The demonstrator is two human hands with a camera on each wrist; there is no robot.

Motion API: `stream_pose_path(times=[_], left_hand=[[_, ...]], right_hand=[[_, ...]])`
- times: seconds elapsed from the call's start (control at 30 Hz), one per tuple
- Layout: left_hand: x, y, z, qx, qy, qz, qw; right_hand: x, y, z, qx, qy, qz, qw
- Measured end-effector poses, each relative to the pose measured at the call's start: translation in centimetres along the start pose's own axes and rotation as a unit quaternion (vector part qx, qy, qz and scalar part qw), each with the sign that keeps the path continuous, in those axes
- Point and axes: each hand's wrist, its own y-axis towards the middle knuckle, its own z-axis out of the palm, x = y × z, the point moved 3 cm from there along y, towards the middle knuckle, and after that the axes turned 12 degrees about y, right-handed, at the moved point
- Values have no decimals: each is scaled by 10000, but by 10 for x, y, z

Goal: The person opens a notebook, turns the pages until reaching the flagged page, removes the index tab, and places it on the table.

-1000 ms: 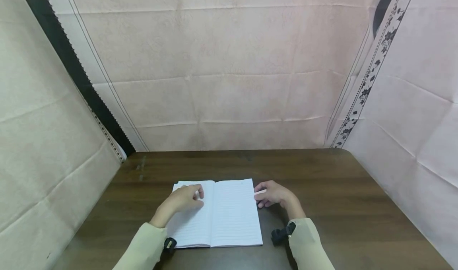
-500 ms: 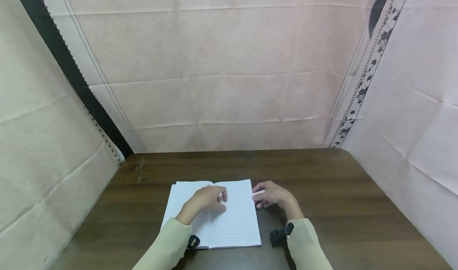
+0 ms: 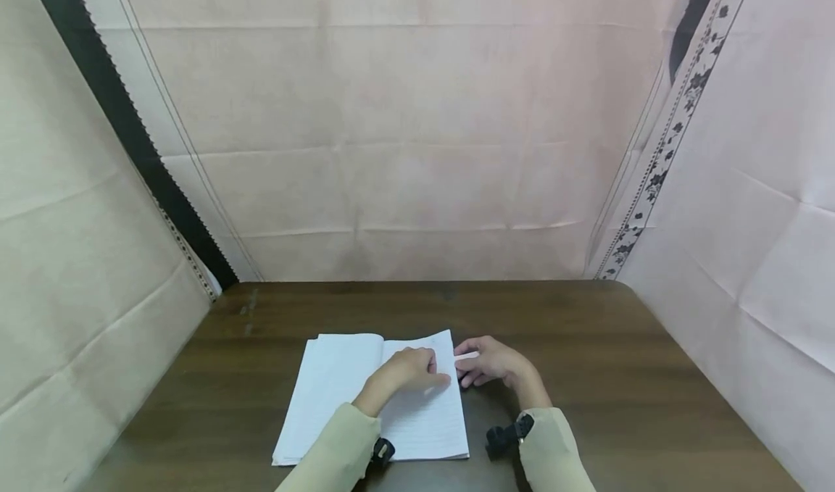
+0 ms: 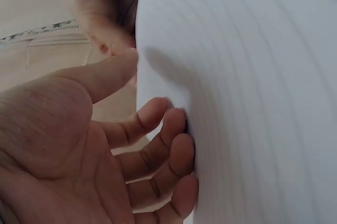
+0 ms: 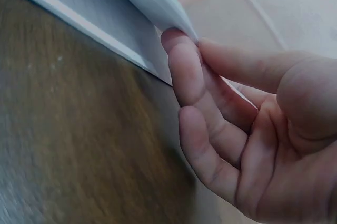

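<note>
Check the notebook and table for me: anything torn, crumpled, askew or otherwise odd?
Nothing looks damaged. The notebook lies open on the table, slightly skewed to its edges. The right hand pinches the corner of a lifted page while the left hand rests on the right-hand leaf. The pages look clean, with no tear or crease visible.

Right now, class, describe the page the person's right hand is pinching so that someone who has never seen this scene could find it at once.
Start at the dark wooden table and find the open lined notebook near its front edge. At its right edge, the right hand pinches one page by its outer edge between thumb and forefinger. Unlike the flat pages beneath, this one is lifted, with the left hand resting on it.
</note>
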Motion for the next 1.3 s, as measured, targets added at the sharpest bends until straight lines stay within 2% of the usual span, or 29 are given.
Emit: stream_pose_path(times=[0.23, 0.53, 0.83, 1.0, 1.13, 1.3], left_hand=[[-12, -3, 4, -25, 18, -462, 9989], [-18, -5, 3, 46, 137, -647, 9978], [-15, -9, 1, 238, -306, -573, 9976], [-12, -11, -3, 324, -382, -186, 9986], [-5, -10, -11, 177, -409, 41, 9990], [7, -11, -20, 21, -482, -44, 9988]], right_hand=[[2, -1, 4, 89, 155, -110, 9998], [5, -1, 4, 69, 36, -160, 9998], [2, 0, 3, 120, 115, -75, 9998], [0, 0, 5, 203, 238, -41, 9995], [-1, 0, 6, 287, 366, 14, 9989], [-2, 1, 7, 273, 287, 14, 9992]])
